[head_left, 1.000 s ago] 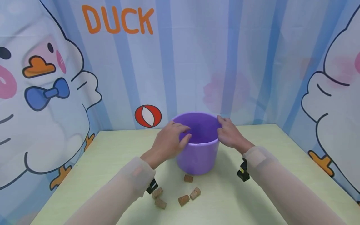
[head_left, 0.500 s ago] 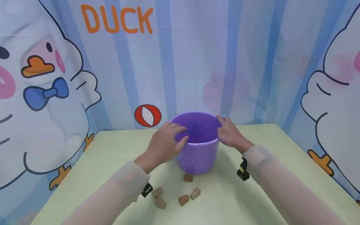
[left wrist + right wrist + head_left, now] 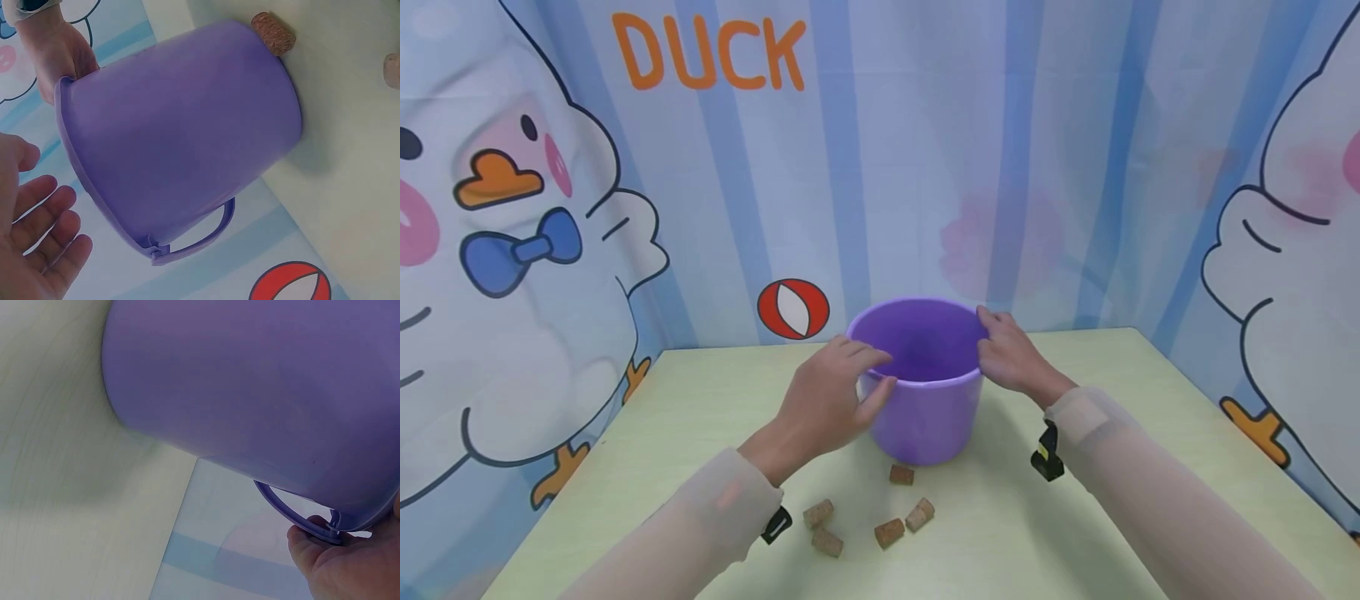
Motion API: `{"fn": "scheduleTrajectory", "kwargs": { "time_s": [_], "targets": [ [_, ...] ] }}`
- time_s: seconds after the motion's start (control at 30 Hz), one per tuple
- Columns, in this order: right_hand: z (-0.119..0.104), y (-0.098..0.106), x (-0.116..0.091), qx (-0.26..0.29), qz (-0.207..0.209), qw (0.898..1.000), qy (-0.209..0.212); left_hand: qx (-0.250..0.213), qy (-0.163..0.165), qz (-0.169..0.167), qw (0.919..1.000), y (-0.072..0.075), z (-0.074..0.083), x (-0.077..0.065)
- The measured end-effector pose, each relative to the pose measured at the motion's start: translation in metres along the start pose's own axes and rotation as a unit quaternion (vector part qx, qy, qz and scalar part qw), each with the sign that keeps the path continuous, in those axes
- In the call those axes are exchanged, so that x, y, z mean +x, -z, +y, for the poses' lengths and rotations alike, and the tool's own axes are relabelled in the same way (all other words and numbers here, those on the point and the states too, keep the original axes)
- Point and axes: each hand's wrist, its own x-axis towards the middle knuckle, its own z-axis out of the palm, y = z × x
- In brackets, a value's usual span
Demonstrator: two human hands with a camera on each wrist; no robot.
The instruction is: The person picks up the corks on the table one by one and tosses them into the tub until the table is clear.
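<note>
A purple bucket (image 3: 925, 421) stands upright on the table, its mouth towards me. At its right rim my right hand (image 3: 1011, 352) grips the edge; in the right wrist view those fingers (image 3: 306, 547) curl by the joint of the bucket's handle (image 3: 290, 512). My left hand (image 3: 827, 396) hovers in front of the left rim, with fingers bent loosely and spread. In the left wrist view the left fingers (image 3: 59, 228) are apart from the rim and hold nothing. Several corks lie before the bucket, among them a cork (image 3: 902, 475) near its base and a cork (image 3: 889, 532) further forward.
The light yellow-green table (image 3: 700, 417) ends at a printed cloth backdrop (image 3: 917, 150) with duck figures. Two more corks, one of them a pale cork (image 3: 827, 542), lie below my left forearm's inner side.
My left hand has drawn back from the bucket's left rim, moving left and slightly towards me. The right hand keeps its grip, and the corks have stayed put.
</note>
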Motion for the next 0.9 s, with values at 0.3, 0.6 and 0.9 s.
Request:
{"fn": "scheduleTrajectory", "kwargs": {
  "time_s": [0.3, 0.6, 0.9],
  "targets": [
    [-0.001, 0.001, -0.002, 0.003, 0.000, 1.000, 0.000, -0.013, 0.006, -0.003, 0.9999, -0.002, -0.002, -0.014],
    [0.000, 0.000, 0.000, 0.004, 0.002, 1.000, 0.004, 0.001, 0.003, -0.011, 0.9999, 0.001, -0.004, -0.027],
    [0.000, 0.000, -0.001, 0.002, 0.002, 1.000, 0.001, 0.028, 0.064, -0.104, 0.9921, 0.001, -0.009, -0.043]
  ]
}}
